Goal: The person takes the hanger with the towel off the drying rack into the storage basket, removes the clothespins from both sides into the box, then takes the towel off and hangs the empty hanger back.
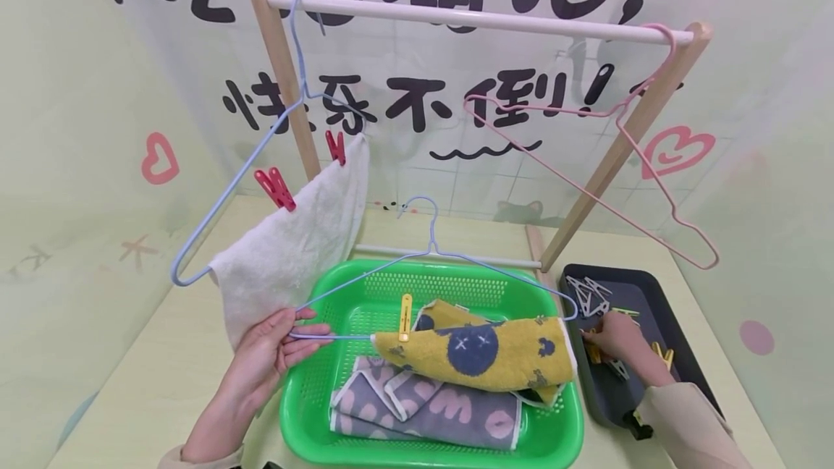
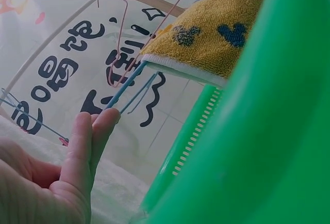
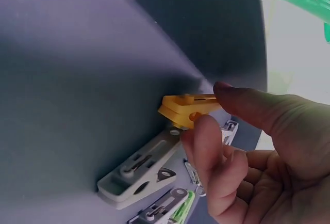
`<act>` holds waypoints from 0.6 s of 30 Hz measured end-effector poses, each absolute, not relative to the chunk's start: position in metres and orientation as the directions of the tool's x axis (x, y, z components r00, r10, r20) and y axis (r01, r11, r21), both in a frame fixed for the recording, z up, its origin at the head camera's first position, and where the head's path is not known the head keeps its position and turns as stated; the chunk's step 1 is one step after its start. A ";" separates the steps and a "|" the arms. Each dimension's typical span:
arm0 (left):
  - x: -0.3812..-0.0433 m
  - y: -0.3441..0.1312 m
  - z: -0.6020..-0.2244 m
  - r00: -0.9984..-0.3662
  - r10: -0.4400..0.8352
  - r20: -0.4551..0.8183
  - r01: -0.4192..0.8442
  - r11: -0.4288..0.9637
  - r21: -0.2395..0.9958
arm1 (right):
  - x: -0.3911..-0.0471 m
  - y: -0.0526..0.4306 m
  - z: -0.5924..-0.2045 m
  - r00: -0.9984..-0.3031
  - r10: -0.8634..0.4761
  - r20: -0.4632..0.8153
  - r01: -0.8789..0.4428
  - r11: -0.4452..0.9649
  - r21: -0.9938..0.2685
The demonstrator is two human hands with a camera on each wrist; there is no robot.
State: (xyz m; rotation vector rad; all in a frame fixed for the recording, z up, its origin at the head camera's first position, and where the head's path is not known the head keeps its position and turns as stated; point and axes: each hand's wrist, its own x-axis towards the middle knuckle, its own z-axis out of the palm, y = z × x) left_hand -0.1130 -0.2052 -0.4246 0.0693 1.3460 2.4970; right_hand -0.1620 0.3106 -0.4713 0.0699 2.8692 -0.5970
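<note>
My left hand (image 1: 267,349) holds one lower corner of a blue wire hanger (image 1: 433,244) between thumb and fingers. A yellow towel with dark blue patterns (image 1: 423,353) is draped over the hanger's bottom bar, above a green basket (image 1: 573,422). One yellow clothespin (image 1: 405,317) clips the towel near its left end. Over in a dark tray (image 1: 602,400), my right hand (image 1: 619,342) pinches another yellow clothespin (image 3: 180,105) between thumb and forefinger. Just below that clothespin, in the right wrist view, lies a grey clothespin (image 3: 139,167).
A folded purple-grey towel (image 1: 449,411) lies in the basket. Behind stands a rack with a white rail (image 1: 469,18). From it hang a pink hanger (image 1: 625,103) and another blue hanger (image 1: 234,179), which carries a white towel (image 1: 293,244) with two red clothespins (image 1: 276,189).
</note>
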 end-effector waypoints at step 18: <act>-0.113 -0.205 -0.424 -0.953 0.286 -0.098 -0.240 -0.521 0.819 | -0.163 0.311 -0.464 -0.968 0.000 -0.251 0.096 0.924 -0.370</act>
